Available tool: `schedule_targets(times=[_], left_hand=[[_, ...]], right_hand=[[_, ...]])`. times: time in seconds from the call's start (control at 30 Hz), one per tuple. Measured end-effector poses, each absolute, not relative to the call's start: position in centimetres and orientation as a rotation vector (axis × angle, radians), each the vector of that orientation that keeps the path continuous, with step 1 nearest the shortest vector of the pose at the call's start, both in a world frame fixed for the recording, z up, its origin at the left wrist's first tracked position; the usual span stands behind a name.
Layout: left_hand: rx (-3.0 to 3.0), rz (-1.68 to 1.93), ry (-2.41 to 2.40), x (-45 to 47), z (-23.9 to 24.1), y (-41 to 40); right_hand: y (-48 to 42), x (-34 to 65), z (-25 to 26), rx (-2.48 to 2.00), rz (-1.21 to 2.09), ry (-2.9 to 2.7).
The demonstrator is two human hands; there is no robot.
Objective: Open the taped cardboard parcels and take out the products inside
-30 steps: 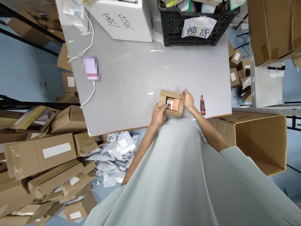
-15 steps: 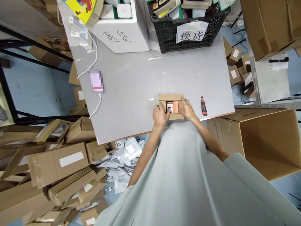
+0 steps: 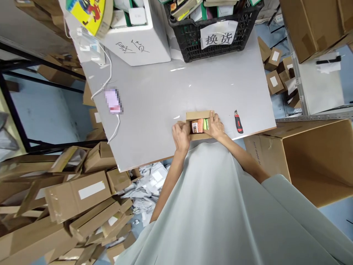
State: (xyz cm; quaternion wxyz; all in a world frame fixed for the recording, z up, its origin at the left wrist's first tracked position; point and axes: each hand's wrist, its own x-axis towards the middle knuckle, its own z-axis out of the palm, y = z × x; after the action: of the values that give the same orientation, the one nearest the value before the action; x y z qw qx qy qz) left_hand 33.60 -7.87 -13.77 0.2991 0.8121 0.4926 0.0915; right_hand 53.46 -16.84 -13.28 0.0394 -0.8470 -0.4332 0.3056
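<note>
- Small cardboard box (image 3: 199, 127): open, near the near edge of the tabletop (image 3: 154, 95), right of its middle; inside it, a packet with orange and green parts (image 3: 200, 125)
- My left hand (image 3: 181, 135): fingers curled against the box's left side, at its folded-out flap
- My right hand (image 3: 216, 126): pressed flat on the box's right side, fingers laid along the wall
- Red-and-black utility knife (image 3: 238, 122): flat on the tabletop, just right of my right hand, near the near right corner
- White bin (image 3: 138, 40) and black crate (image 3: 209, 29): side by side along the far edge
- Phone on a white cable (image 3: 113, 101): close to the left edge
</note>
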Motion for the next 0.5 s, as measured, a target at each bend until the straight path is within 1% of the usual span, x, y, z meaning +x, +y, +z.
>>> schedule_targets(times=[0.1, 0.2, 0.3, 0.4, 0.5], left_hand=[[2.152, 0.139, 1.179, 36.3, -13.5, -8.9], [2.091, -0.01, 1.286, 38.9, -13.5, -9.1], [2.036, -0.094, 1.331, 39.4, -13.7, -8.5], [1.96, -0.011, 1.353, 38.0, -13.9, -7.8], [1.849, 0.155, 1.423, 36.2, -13.9, -7.8]], right_hand=[[-16.9, 53.4, -13.1, -2.574, 0.915, -1.319], [-17.3, 53.8, -13.4, -2.488, 0.982, -1.319], [-18.1, 54.7, -14.0, -2.359, 1.081, -1.323], [-18.9, 55.9, -14.2, -2.292, 1.146, -1.251], [-19.2, 56.2, -14.1, -2.332, 1.176, -1.215]])
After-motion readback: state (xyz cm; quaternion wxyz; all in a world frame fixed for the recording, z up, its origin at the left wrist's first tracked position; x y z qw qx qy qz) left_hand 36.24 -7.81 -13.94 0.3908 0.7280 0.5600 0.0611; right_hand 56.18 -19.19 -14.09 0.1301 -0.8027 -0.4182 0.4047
